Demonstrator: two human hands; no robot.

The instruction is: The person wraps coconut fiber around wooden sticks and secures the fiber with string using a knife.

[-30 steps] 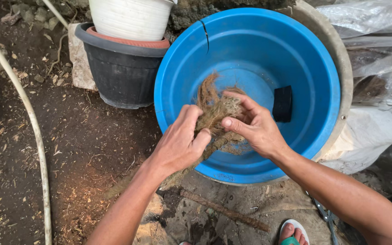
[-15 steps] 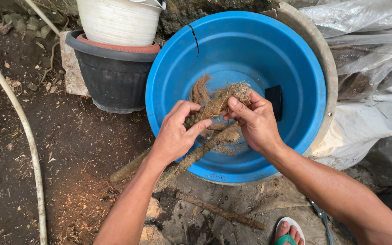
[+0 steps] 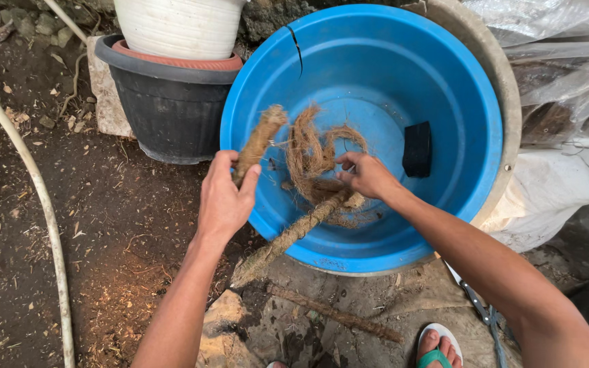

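Head view: at frame centre, the left hand (image 3: 223, 197) is closed around a short coir-wrapped stick (image 3: 259, 140) at the rim of a cracked blue plastic basin (image 3: 468, 102). The right hand (image 3: 369, 176) pinches a loose coil of coconut-fibre rope (image 3: 308, 153) inside the basin. The fibre looks light, rough and floppy, best held near its wound end. A black pot (image 3: 168, 112) sits upper left.

Two bare, sleeveless forearms; one foot in a white flip-flop (image 3: 440, 347) with green straps.

One blue basin (image 3: 444, 82), three stacked pots (image 3: 172, 102), two fibre-wrapped sticks (image 3: 288, 235), one white hose (image 3: 42, 204), one black block (image 3: 417, 150).
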